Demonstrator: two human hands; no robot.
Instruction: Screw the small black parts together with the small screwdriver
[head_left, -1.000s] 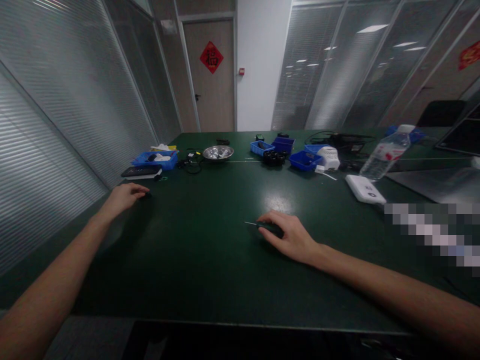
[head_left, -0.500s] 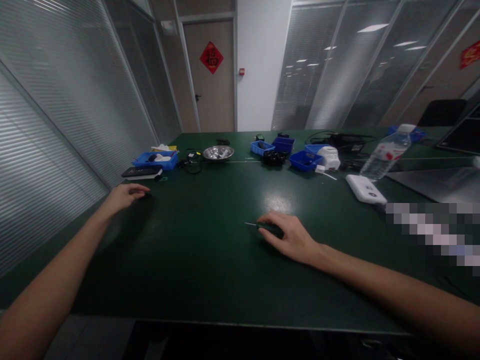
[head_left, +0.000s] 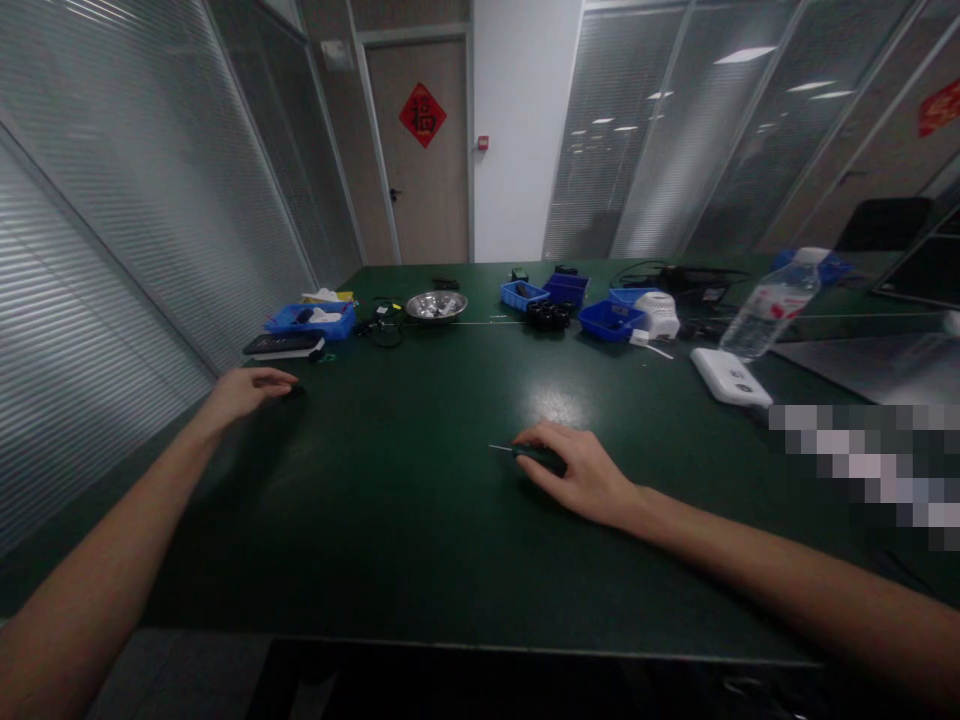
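My right hand (head_left: 574,465) rests low on the green table (head_left: 405,500), fingers curled around the dark handle of a screwdriver (head_left: 541,458). Its thin metal shaft points left and lies close to the tabletop. Far to the left, my left hand (head_left: 251,392) reaches over the table with fingers bent down. Its fingertips close on a small dark object (head_left: 298,391), mostly covered and too small to name.
Beyond my left hand lie a black-topped box (head_left: 283,346) and a blue tray (head_left: 337,325). A metal bowl (head_left: 436,308), blue bins (head_left: 606,322), a white device (head_left: 731,378) and a water bottle (head_left: 772,312) stand farther back and right.
My left hand has shifted very slightly left, and a little more of the small dark object shows. My right hand and the screwdriver have stayed in place.
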